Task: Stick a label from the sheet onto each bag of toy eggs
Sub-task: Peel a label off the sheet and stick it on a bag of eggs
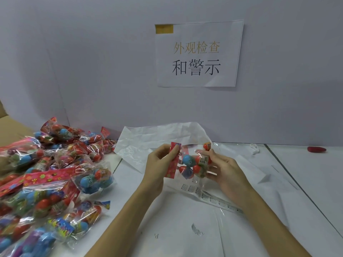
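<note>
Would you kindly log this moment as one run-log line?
left hand: pinches bag header | right hand: holds bag of toy eggs | label sheet: on table under bag | pile of bags: left

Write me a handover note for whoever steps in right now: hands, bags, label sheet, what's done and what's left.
Left hand pinches the red header of one bag of toy eggs, held above the table.
Right hand grips the same bag's egg end.
The label sheet lies on the table under the hands, printed labels showing.
The pile of bags sits at the left; whether those are labelled cannot be told.
Done: one bag picked up. Whether it carries a label yet is unclear.
Left: peel a label, stick it on this bag, then carry on through the others.
</note>
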Motion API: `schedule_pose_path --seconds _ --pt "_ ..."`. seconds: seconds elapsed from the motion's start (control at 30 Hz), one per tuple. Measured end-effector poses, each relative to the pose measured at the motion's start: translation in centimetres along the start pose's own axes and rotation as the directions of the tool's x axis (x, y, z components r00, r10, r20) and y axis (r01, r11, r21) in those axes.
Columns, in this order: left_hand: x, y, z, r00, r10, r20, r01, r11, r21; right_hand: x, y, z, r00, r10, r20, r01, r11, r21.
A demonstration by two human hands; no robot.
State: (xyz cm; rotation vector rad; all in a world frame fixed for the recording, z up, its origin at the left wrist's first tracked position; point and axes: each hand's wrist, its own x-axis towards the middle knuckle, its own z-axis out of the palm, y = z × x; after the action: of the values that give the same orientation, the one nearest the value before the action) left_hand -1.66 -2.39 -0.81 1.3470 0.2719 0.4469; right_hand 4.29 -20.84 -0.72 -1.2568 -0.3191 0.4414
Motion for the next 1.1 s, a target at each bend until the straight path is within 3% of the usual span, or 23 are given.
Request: schedule_pose_path --seconds 0.2,0.37,0.53,0.7,0.8,0.93,1.1 --pt "-0.1 -0.5 0.9 0.983 0.159 -0.096 -0.147 0.982 0.120 0.1 0.1 0.8 0.999 0.019 -0.027 -0.016 0.995 0.094" --pt "-0.3 -1.2 0.8 0.959 0.223 -0.177 -0.197 0.968 0.153 -0.4 0.7 0.3 0.968 0.100 0.229 -0.100 0.995 -0.012" --pt "0.2 -0.9 0.6 0.936 0.316 -0.155 -0.274 0.931 0.242 0.0 0.9 0.1 0.981 0.101 0.166 -0.094 0.994 -0.047" --pt "0.2 -1.3 0.5 0.965 0.216 -0.151 -0.173 0.951 0.257 -0.1 0.8 -0.1 0.993 0.074 0.092 -0.066 0.994 -0.092" --pt "0.2 -0.9 0.3 0.997 0.069 -0.047 -0.060 0.984 0.166 -0.4 0.3 -0.4 0.998 0.030 0.059 -0.019 0.982 -0.186" --pt "-0.4 0.0 0.4 0.994 -0.010 0.110 -0.017 0.971 0.240 -0.5 0.1 -0.1 0.988 -0.039 0.150 0.079 0.960 -0.270" --pt "-0.5 0.2 0.3 0.984 -0.062 0.165 0.050 0.996 0.073 -0.2 0.7 0.1 0.989 -0.145 0.038 0.149 0.948 -0.283"
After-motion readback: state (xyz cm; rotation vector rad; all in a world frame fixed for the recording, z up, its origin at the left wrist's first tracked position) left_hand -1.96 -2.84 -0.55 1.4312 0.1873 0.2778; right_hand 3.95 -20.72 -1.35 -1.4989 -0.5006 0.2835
